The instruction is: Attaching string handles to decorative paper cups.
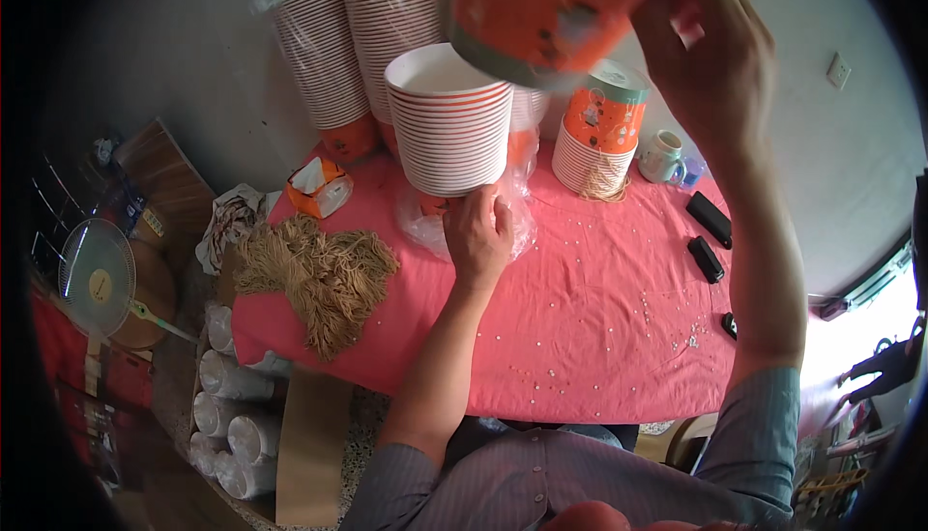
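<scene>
Raised at the upper right, my right hand (710,57) grips the rim of an orange paper bucket (551,14), whose green bottom edge tilts downward; both are slightly blurred. A tall nested stack of white-rimmed paper buckets (449,135) stands on the table, partly in clear plastic wrap (416,227). My left hand (480,231) is closed against the stack's lower front. Whether it pinches the wrap or the bottom bucket is hidden. To the right, an upside-down orange bucket (604,120) rests on a shorter nested stack (590,166), with thin string (607,191) around its foot.
The table wears a pink cloth (580,338) dotted with small pale bits. A tan string bundle (319,270) and tissue pack (319,188) lie left; wrapped bucket stacks (324,57) lean behind. A mug (662,157) and black cases (709,220) sit right. White wrapped rolls (237,415) fill a floor box.
</scene>
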A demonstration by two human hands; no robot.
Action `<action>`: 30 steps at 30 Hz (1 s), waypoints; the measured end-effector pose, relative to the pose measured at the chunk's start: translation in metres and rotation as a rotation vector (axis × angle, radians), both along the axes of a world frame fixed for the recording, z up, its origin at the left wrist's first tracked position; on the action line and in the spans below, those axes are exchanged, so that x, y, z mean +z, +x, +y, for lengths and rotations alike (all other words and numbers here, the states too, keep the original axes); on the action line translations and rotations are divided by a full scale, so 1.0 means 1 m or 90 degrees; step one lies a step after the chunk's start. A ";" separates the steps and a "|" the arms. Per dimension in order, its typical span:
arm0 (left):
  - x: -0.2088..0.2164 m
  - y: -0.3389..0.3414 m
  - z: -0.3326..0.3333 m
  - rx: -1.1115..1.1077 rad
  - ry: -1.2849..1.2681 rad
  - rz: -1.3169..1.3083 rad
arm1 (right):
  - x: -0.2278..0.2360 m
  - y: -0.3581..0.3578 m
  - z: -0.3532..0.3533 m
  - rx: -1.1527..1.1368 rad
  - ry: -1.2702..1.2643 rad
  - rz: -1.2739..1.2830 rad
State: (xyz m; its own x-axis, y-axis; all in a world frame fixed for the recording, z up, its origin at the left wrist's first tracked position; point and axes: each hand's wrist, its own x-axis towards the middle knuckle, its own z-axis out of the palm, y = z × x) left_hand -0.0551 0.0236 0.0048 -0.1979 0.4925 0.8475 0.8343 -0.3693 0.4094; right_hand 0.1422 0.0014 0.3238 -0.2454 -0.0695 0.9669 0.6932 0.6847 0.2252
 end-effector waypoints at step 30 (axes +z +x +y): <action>0.068 -0.172 -0.129 0.078 -0.341 0.105 | -0.207 0.105 -0.063 0.054 -0.472 -0.178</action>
State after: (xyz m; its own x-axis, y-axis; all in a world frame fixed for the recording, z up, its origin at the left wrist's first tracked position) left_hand -0.2273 -0.1057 0.0723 -0.1676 0.8432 0.5108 0.9264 -0.0424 0.3740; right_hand 0.2476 -0.0614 0.1164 -0.5090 0.5385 0.6715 0.6168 0.7723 -0.1518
